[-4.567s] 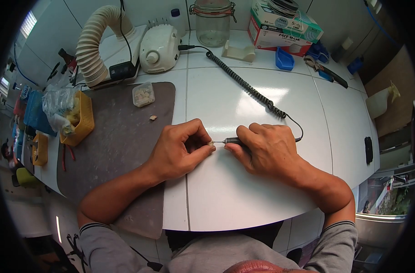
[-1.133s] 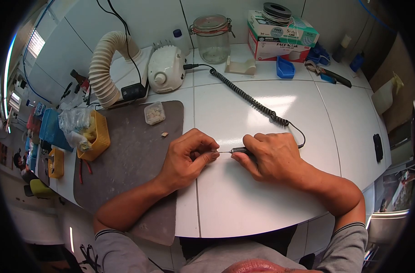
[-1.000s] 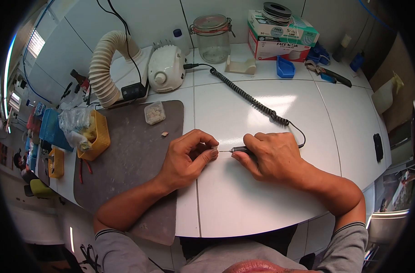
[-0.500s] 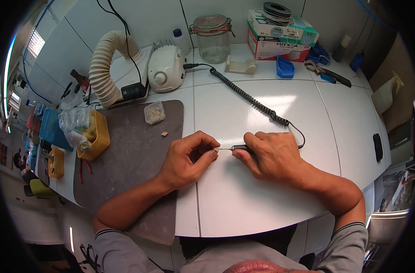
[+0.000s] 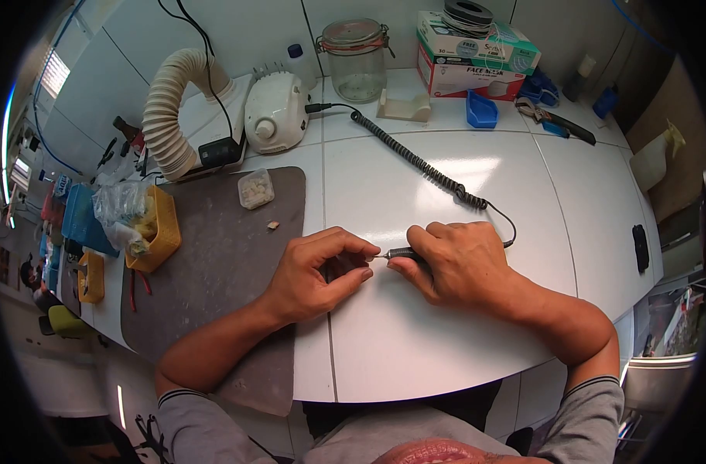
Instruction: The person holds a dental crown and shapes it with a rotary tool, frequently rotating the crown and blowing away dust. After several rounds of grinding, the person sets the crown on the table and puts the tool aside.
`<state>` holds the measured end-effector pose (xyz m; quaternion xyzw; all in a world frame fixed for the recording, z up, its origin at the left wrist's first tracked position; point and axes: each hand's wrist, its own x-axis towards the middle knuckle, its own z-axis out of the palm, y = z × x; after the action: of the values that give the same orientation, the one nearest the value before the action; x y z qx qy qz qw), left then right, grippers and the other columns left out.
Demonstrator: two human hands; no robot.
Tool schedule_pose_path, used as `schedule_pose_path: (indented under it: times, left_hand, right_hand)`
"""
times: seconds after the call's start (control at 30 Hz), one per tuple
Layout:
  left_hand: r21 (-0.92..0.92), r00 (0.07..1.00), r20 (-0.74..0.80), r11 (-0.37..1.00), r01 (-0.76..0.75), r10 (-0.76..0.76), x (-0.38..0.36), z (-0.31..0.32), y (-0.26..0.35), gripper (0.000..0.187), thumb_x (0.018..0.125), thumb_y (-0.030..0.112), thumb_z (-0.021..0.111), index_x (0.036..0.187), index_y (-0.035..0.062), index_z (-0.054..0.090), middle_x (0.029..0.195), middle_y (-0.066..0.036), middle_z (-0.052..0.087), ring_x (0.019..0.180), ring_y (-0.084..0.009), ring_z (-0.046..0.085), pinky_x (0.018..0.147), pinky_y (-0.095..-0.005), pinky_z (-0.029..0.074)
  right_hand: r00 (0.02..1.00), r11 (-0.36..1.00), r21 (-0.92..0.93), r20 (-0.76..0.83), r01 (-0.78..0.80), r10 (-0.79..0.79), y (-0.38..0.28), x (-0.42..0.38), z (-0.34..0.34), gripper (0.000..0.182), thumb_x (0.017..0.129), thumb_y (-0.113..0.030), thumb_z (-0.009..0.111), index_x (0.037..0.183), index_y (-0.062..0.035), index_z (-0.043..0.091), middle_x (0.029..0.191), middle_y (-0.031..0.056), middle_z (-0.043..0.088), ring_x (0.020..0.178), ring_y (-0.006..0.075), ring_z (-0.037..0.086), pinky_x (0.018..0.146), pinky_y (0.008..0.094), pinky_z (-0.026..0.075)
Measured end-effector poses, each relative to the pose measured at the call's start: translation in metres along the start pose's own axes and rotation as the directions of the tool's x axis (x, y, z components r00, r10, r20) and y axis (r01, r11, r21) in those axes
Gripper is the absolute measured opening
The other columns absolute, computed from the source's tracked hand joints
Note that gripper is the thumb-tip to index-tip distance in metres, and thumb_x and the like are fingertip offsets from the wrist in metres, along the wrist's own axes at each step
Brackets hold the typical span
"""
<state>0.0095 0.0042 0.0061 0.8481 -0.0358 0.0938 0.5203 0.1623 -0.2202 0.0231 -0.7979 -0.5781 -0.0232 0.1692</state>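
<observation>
My right hand [image 5: 465,263] is wrapped round a black rotary handpiece [image 5: 407,254], whose thin metal bit points left. A coiled black cord [image 5: 418,161] links the handpiece to a white control unit [image 5: 276,114]. At the bit's tip, the fingers of my left hand [image 5: 318,274] are closed on a small pale piece [image 5: 370,258], mostly hidden by the fingertips. A small chip [image 5: 273,225] lies on the dark mat [image 5: 213,309], below a clear tub of pale pieces [image 5: 256,189].
A ribbed hose [image 5: 161,116] curves beside the unit. Behind are a glass jar [image 5: 354,66], mask boxes [image 5: 476,62], a blue tray [image 5: 482,110] and pliers [image 5: 562,126]. Yellow baskets [image 5: 164,232] stand at left, near a red-handled tool [image 5: 132,291].
My left thumb and index finger have shifted slightly around the small piece, with the thumb lower. The whole view has moved a little, so the bench items appear slightly further left.
</observation>
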Motion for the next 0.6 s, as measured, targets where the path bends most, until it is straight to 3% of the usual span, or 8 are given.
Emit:
schedule_pose_path:
  times: [0.3, 0.4, 0.5, 0.6]
  left_hand:
    - [0.002, 0.999, -0.037, 1.0, 0.006, -0.006, -0.0007, 0.0032, -0.0045, 0.024, 0.094, 0.004, 0.085, 0.117, 0.0008, 0.078, 0.102, -0.01, 0.081, 0.086, -0.0138, 0.078, 0.072, -0.0272, 0.062]
    - [-0.001, 0.997, -0.035, 0.997, 0.073, -0.073, -0.0012, 0.0022, -0.0011, 0.021, 0.094, 0.006, 0.085, 0.112, 0.0003, 0.077, 0.098, -0.01, 0.082, 0.082, -0.0143, 0.079, 0.07, -0.0278, 0.061]
    - [-0.008, 0.994, -0.033, 0.995, 0.104, -0.104, -0.0011, 0.0018, 0.0037, 0.018, 0.095, 0.002, 0.084, 0.111, -0.0005, 0.076, 0.096, -0.006, 0.079, 0.08, -0.0081, 0.074, 0.068, -0.0235, 0.057]
    - [-0.003, 0.997, -0.036, 0.997, 0.074, -0.074, -0.0011, 0.002, 0.0018, 0.018, 0.095, 0.003, 0.084, 0.11, -0.0008, 0.076, 0.096, -0.006, 0.079, 0.079, -0.0078, 0.073, 0.067, -0.0229, 0.056]
  right_hand:
    - [1.0, 0.999, -0.036, 0.009, 0.028, -0.028, -0.0008, -0.0006, 0.0001, 0.052, 0.109, -0.053, 0.066, 0.087, -0.0063, 0.069, 0.066, 0.0123, 0.069, 0.054, 0.0291, 0.07, 0.049, 0.0409, 0.05]
    - [1.0, 1.0, -0.022, 0.025, 0.015, -0.014, -0.0014, -0.0002, -0.0005, 0.052, 0.109, -0.054, 0.066, 0.087, -0.0061, 0.069, 0.067, 0.0127, 0.069, 0.054, 0.0292, 0.07, 0.049, 0.0408, 0.05]
    - [1.0, 0.999, -0.033, 0.027, 0.013, -0.012, -0.0016, -0.0004, -0.0001, 0.052, 0.109, -0.054, 0.066, 0.087, -0.0061, 0.069, 0.067, 0.0129, 0.069, 0.055, 0.0292, 0.07, 0.049, 0.0408, 0.05]
    - [1.0, 0.999, -0.039, 0.009, 0.03, -0.03, -0.0013, -0.0006, -0.0001, 0.053, 0.109, -0.054, 0.066, 0.087, -0.0061, 0.069, 0.066, 0.0127, 0.069, 0.054, 0.029, 0.07, 0.048, 0.0404, 0.049]
